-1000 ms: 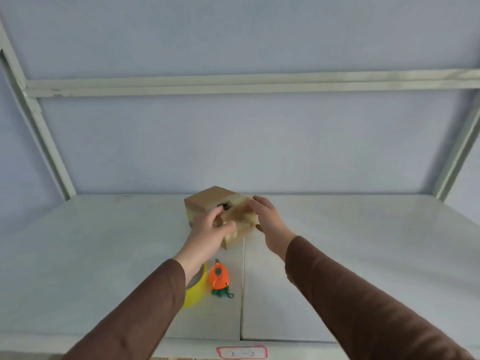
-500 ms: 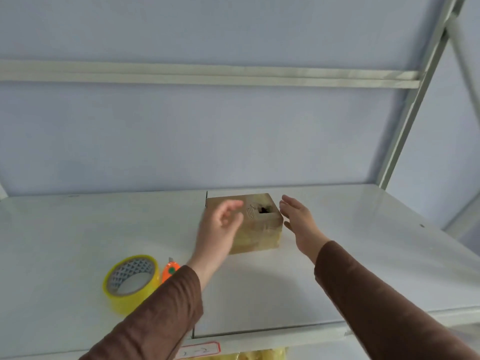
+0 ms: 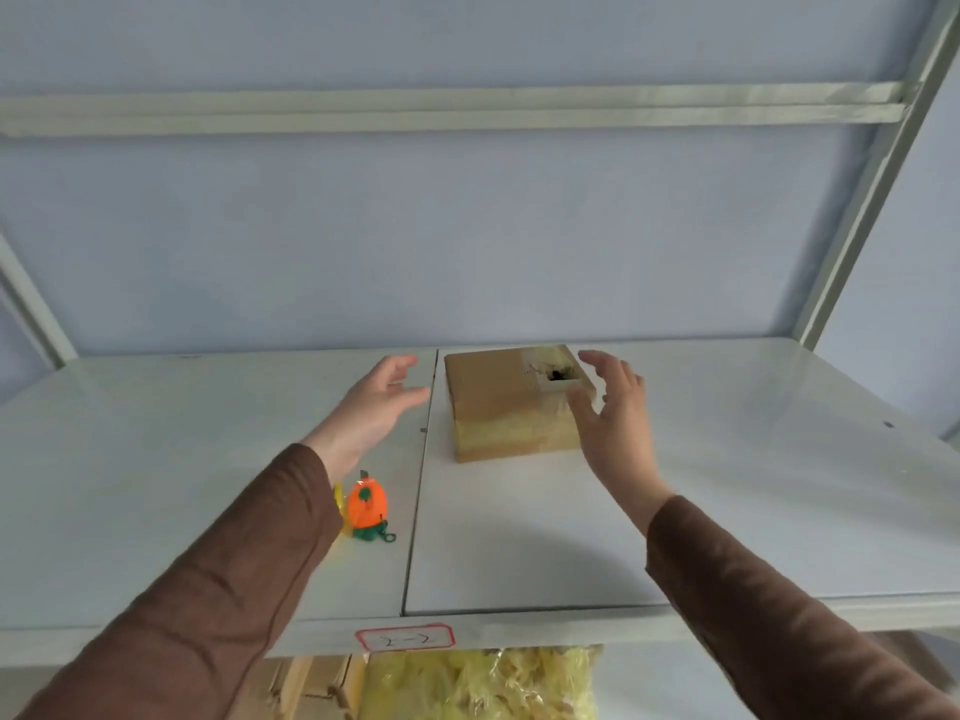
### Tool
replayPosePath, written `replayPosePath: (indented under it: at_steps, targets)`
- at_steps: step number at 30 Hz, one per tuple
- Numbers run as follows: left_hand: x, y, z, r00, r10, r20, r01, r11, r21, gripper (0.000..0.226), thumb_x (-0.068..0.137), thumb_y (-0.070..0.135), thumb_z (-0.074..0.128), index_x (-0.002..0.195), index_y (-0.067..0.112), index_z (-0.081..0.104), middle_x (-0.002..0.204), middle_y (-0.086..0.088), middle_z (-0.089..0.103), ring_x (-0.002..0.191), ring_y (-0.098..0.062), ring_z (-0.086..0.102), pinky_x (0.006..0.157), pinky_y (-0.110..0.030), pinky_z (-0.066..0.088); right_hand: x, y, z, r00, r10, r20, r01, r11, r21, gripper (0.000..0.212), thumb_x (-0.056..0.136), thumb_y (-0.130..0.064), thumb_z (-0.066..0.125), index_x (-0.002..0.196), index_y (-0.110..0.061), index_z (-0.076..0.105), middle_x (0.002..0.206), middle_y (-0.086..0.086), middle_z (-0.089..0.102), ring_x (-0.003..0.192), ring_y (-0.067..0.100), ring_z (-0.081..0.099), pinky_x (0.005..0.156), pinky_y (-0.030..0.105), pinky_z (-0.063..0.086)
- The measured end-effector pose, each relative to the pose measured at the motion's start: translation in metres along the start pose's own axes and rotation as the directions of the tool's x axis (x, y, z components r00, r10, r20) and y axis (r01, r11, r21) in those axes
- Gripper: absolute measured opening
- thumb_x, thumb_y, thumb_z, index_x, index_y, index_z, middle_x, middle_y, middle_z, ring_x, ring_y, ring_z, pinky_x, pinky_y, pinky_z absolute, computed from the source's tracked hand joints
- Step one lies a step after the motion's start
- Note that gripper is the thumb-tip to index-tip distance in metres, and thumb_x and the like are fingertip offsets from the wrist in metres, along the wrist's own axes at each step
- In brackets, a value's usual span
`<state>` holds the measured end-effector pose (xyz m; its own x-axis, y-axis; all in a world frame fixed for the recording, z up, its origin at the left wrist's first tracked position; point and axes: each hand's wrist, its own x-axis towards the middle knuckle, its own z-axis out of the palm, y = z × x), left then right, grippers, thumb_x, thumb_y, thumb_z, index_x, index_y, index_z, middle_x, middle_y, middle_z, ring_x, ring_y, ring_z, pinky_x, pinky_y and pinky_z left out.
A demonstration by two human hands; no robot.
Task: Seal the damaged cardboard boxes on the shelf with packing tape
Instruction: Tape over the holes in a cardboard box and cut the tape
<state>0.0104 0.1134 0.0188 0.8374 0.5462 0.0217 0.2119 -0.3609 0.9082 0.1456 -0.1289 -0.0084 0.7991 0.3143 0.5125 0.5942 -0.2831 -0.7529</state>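
While crinkled yellow plastic (image 3: pixel 483 683) shows beneath the smooth white shelf (image 3: pixel 519 553), one orange, rounded cutter (image 3: pixel 368 506) lies nearer the front edge beside a brown sleeve (image 3: pixel 218 579). Farther back sits a single squat cardboard box (image 3: pixel 506 407), a ragged dark hole (image 3: pixel 557 375) torn in its top, with the left hand (image 3: pixel 371 407) and right hand (image 3: pixel 613 407) spread wide and empty at either side, neither gripping it.

i see a storeroom: a pale metal shelf (image 3: pixel 727 485) under my hands, a numbered label (image 3: pixel 404 638) below them, bagged yellow stock (image 3: pixel 483 683) beneath.
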Motion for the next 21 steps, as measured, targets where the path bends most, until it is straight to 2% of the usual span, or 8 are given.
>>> replayPosePath:
  at_steps: [2,4,8,11,13,16,19,21]
  targets:
    - [-0.016,-0.009,-0.033,0.99,-0.012,0.142,-0.009,0.989,0.148,0.051,0.097,0.013,0.067,0.142,0.027,0.048,0.153,-0.002,0.047,0.146,-0.016,0.04,0.115,-0.029,0.032,-0.024,-0.019,0.014,0.986,-0.165,0.024,0.164,0.985,0.055,0.028,0.098,-0.012,0.061,0.124,-0.021,0.059,0.111,-0.017,0.059,0.103,0.012,0.054,0.087,0.032,0.047]
    - [-0.032,-0.018,-0.054,0.945,-0.157,0.288,0.027,0.912,0.409,0.068,0.09,0.019,0.075,0.149,0.025,0.042,0.157,0.0,0.04,0.149,-0.015,0.032,0.112,-0.024,0.028,-0.044,-0.035,0.038,0.964,-0.177,0.196,0.159,0.982,0.105,0.027,0.099,-0.016,0.062,0.125,-0.021,0.057,0.106,-0.013,0.062,0.096,0.01,0.059,0.082,0.032,0.051]
    - [-0.054,-0.04,-0.063,0.891,-0.4,0.213,0.059,0.568,0.821,0.106,0.073,0.052,0.081,0.158,0.023,0.026,0.16,0.001,0.028,0.149,-0.02,0.023,0.118,-0.035,0.03,-0.072,-0.056,0.095,0.829,-0.059,0.556,0.036,0.998,0.052,0.053,0.099,-0.03,0.064,0.145,-0.023,0.039,0.121,-0.006,0.063,0.107,0.014,0.06,0.096,0.038,0.052]
    - [-0.061,-0.054,-0.056,0.95,-0.28,0.141,0.008,0.472,0.882,0.079,0.078,0.047,0.074,0.146,0.025,0.041,0.143,0.004,0.044,0.137,-0.018,0.035,0.105,-0.033,0.04,-0.084,-0.07,0.13,0.768,0.026,0.64,-0.037,0.999,0.004,0.072,0.094,-0.037,0.068,0.153,-0.022,0.029,0.129,0.002,0.064,0.119,0.024,0.058,0.104,0.042,0.047]
    - [-0.065,-0.057,-0.053,0.983,-0.157,0.091,-0.004,0.481,0.877,0.048,0.08,0.042,0.07,0.123,0.033,0.052,0.122,0.01,0.052,0.123,-0.014,0.043,0.088,-0.031,0.042,-0.091,-0.077,0.146,0.763,0.051,0.645,-0.052,0.998,-0.018,0.082,0.089,-0.037,0.072,0.155,-0.021,0.025,0.124,0.007,0.066,0.118,0.028,0.057,0.105,0.044,0.045]
    - [-0.073,-0.058,-0.052,0.996,-0.041,0.085,-0.049,0.539,0.841,0.025,0.08,0.04,0.071,0.101,0.041,0.058,0.107,0.015,0.054,0.11,-0.012,0.048,0.072,-0.03,0.038,-0.095,-0.08,0.15,0.78,0.059,0.623,-0.098,0.995,0.028,0.079,0.087,-0.024,0.074,0.153,-0.019,0.03,0.095,0.0,0.064,0.098,0.027,0.065,0.094,0.043,0.053]
    - [-0.079,-0.054,-0.049,0.996,0.073,0.052,-0.089,0.722,0.686,0.019,0.075,0.041,0.081,0.086,0.039,0.065,0.097,0.017,0.06,0.096,-0.008,0.056,0.073,-0.03,0.045,-0.088,-0.079,0.136,0.767,0.087,0.636,-0.246,0.955,0.166,0.038,0.087,-0.016,0.071,0.124,-0.014,0.062,0.086,0.001,0.062,0.082,0.024,0.063,0.083,0.046,0.056]
    - [-0.082,-0.045,-0.042,0.988,0.15,0.035,-0.144,0.817,0.558,0.019,0.076,0.042,0.086,0.079,0.036,0.068,0.092,0.019,0.065,0.087,-0.004,0.06,0.077,-0.034,0.05,-0.08,-0.08,0.121,0.731,0.101,0.675,-0.373,0.887,0.271,0.011,0.089,-0.012,0.064,0.099,-0.014,0.068,0.081,0.002,0.06,0.075,0.02,0.059,0.074,0.043,0.059]
